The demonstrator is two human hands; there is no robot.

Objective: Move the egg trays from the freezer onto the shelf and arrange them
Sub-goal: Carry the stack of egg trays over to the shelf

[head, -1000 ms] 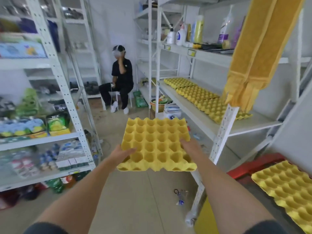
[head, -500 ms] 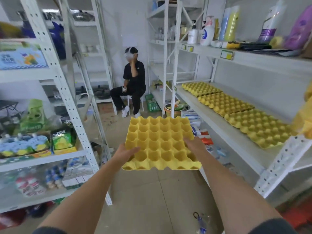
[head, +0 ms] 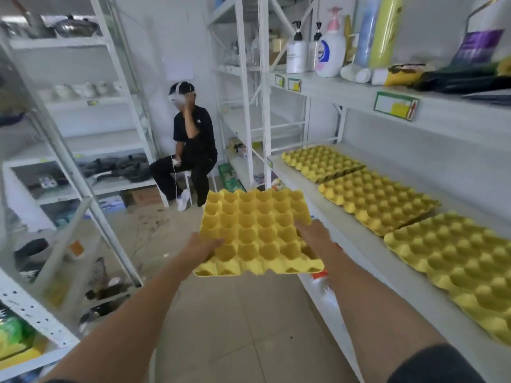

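I hold an empty yellow egg tray flat in front of me over the aisle floor. My left hand grips its near left edge and my right hand grips its right edge. On the white shelf to my right lie three more yellow egg trays in a row: a far one, a middle one and a near one. The held tray hangs just left of the shelf's front edge, level with it.
A person in black sits on a stool at the aisle's far end. White racks with goods line the left side. An upper shelf with bottles hangs over the trays. The white upright stands beyond the held tray.
I have walked forward along the aisle with the tray in both hands. The shelf trays are now close beside me on the right, and the hanging yellow trays have left the view.
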